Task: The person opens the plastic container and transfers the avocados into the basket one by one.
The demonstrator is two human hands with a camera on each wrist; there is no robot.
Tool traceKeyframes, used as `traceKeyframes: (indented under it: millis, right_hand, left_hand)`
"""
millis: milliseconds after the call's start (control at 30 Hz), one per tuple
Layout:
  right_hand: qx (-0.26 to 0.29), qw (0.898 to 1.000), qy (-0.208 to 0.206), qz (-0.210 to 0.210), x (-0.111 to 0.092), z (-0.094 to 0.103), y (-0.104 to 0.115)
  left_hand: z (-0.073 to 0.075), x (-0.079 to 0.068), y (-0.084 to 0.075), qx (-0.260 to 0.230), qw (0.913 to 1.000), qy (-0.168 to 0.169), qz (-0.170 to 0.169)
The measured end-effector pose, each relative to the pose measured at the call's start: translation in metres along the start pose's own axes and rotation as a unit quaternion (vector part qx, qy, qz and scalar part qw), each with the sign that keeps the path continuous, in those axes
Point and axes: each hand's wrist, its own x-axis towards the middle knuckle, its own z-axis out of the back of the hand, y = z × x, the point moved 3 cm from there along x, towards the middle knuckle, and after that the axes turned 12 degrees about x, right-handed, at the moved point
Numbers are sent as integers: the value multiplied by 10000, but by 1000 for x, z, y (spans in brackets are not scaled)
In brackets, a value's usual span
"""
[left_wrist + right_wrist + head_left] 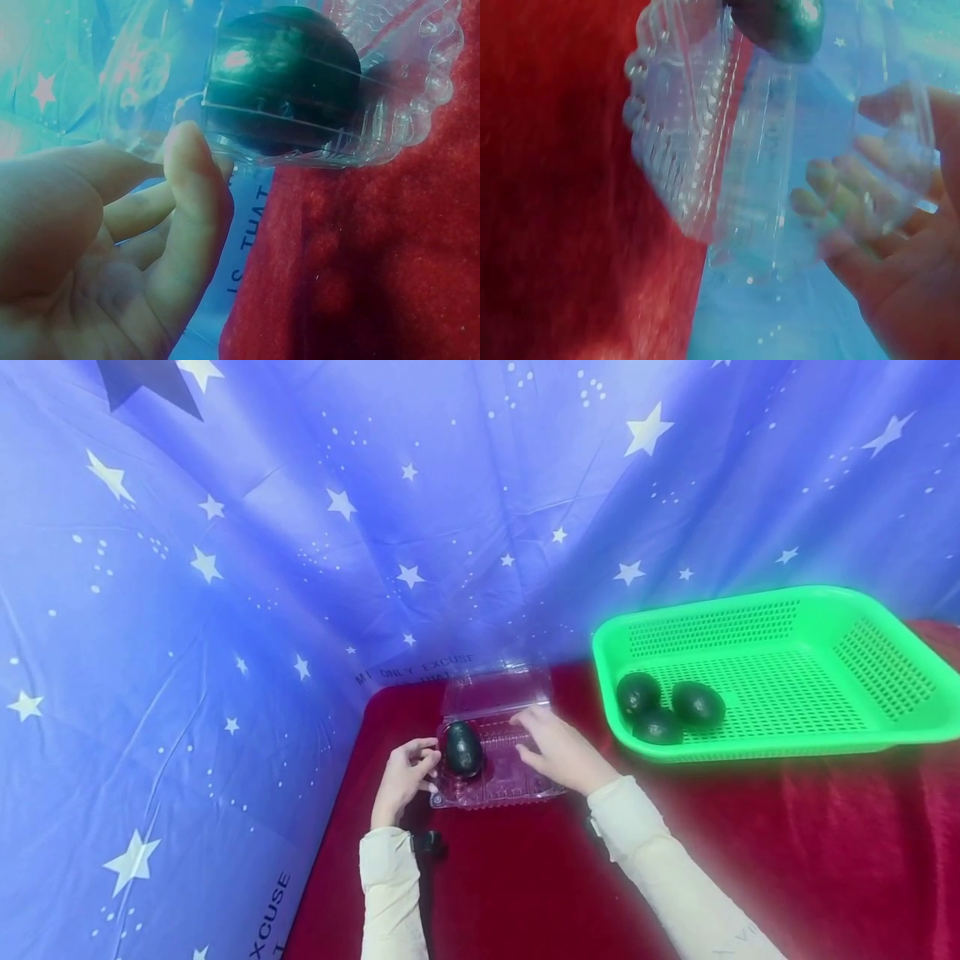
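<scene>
A clear plastic clamshell box (517,777) lies with its lid (495,689) raised at the back. One dark green avocado (463,749) sits in its left part, also showing through the plastic as a dark avocado (285,82) in the left wrist view. My left hand (405,774) pinches the box's left edge, the thumb (193,176) right at the rim. Over the box's right side is my right hand (558,747), its fingers loosely extended and holding nothing. In the right wrist view several of its fingers (840,184) show through the clear plastic.
To the right stands a green perforated plastic basket (750,747) with three dark avocados (697,705) in its left corner. A red cloth (525,877) covers the table. Blue star-printed curtains (480,485) hang close behind and to the left.
</scene>
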Motion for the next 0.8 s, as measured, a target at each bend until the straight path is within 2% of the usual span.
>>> traceKeyframes:
  millis: [200,500,800]
  right_hand:
    - [-65,9997,221,61,2,-11,8]
    - [76,9987,503,25,4,-32,17]
    - [27,9986,301,439,8,-47,22]
  left_hand:
    - [-4,10,18,-21,9998,-171,24]
    - [-5,11,23,-24,9997,-252,-33]
    - [-6,12,22,-132,9996,-262,-14]
